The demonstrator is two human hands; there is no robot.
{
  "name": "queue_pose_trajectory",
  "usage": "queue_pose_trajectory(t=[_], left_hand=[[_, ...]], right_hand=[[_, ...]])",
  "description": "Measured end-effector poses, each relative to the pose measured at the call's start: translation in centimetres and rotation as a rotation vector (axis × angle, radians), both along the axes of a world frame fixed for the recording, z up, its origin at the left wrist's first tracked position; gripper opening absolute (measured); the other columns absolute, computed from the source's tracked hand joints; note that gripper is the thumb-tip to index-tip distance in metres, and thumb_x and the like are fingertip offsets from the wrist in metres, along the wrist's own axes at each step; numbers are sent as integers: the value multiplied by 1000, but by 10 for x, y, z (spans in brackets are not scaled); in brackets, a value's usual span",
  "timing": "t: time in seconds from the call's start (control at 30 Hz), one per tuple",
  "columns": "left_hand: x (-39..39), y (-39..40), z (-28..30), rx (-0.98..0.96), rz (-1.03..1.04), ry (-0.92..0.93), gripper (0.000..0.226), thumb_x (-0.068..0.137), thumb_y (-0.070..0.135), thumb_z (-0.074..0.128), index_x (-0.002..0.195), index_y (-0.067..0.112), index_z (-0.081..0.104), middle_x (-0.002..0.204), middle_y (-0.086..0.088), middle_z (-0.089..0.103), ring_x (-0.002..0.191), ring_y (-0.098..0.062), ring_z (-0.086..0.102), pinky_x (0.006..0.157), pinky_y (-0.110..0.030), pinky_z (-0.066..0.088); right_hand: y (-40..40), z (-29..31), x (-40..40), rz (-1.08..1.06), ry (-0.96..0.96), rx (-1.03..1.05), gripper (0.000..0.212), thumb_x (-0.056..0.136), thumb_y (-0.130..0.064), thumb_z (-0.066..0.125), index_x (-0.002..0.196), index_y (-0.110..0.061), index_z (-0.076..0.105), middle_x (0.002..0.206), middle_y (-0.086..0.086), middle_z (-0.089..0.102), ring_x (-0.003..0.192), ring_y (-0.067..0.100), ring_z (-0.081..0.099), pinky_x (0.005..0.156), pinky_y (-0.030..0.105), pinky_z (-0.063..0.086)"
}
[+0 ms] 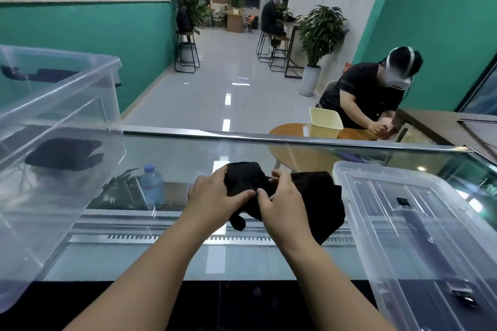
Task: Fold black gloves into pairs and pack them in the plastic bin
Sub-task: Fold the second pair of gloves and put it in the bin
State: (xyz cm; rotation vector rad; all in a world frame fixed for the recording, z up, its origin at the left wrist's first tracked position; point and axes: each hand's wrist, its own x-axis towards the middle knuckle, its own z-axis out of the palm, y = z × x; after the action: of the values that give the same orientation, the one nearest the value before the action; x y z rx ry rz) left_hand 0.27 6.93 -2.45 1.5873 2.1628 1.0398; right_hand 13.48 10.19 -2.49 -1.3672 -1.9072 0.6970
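2 hands (215,196) bunching black gloves (317,196), crumpled, 1 finger dangling

Glass counter top (183,158), metal rail along far edge. Black gloves (317,196) lie on it mid-counter. Clear plastic bin (53,105) sits left of the gloves; flat clear lid (419,223) sits just right of them, touching or nearly so.

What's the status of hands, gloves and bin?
Left hand and right hand gripping black fabric gloves. Clear plastic bin left holds one bundle. Nothing blocking.
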Motion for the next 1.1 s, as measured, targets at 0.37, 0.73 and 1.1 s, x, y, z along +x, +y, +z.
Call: queue_pose_trajectory(t=[0.37, 0.73, 1.1], left_hand=[[-13, -5, -2, 136, -62, -123, 27, 68, 35, 60, 91, 24, 67, 94, 16, 47, 104, -16, 35, 88, -26, 31], [-28, -21, 18, 719, -134, 68, 22, 73, 2, 63, 87, 18, 55, 93, 5, 58, 82, -11, 57, 66, -25, 51], [-29, -54, 10, 429, -349, -79, 33, 75, 16, 66, 103, 33, 61, 107, -3, 65, 96, -8, 64, 82, -18, 51]], right_hand=[[-7, 0, -3, 102, -71, 113, 29, 86, -5, 50, 112, -15, 51, 108, 2, 54, 97, 20, 53, 82, 37, 49], [-25, 14, -7, 274, 482, -194, 16, 96, -18, 47, 86, -13, 58, 73, 4, 65, 60, 17, 63, 55, 28, 53], [-31, 23, -3, 463, 887, -646, 55, 84, 19, 40, 122, -20, 47, 105, 10, 63, 89, 21, 66, 72, 31, 59]])
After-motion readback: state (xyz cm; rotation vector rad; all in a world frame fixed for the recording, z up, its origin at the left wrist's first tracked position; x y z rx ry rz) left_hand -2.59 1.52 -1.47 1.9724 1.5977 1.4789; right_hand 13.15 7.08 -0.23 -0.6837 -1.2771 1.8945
